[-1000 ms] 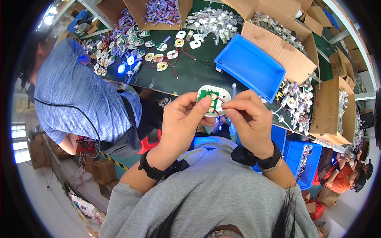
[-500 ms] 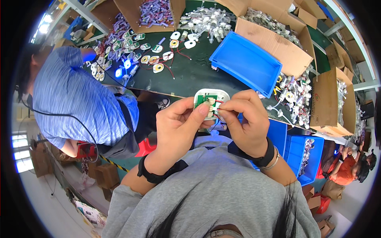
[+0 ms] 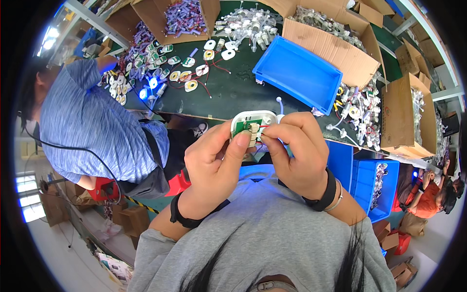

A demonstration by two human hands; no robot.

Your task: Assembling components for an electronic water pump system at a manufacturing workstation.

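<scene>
In front of my chest, my left hand (image 3: 211,158) grips a white plastic housing (image 3: 247,115) with rounded corners, thumb on top and fingers underneath. Inside the housing lies a green circuit board (image 3: 240,126) bearing pale connector blocks (image 3: 254,128). My right hand (image 3: 304,148) is closed in a pinch on a thin red wire (image 3: 264,126) at the side of those blocks. Whether the wire's end sits inside a block cannot be made out. A pale stem with a round tip (image 3: 279,100) pokes out beyond the right hand.
Across the green worktable (image 3: 233,90) stand a blue tray (image 3: 296,73), a carton of purple cylinders (image 3: 184,18) and piles of clear plastic parts (image 3: 248,24). White discs with red wires (image 3: 191,85) lie left. A co-worker in blue (image 3: 97,117) sits close left; a blue crate (image 3: 391,190) stands right.
The housing has tilted and shifted slightly left with both hands. The right fingers still pinch by the connector blocks. The pale round-tipped stem now shows above the right hand.
</scene>
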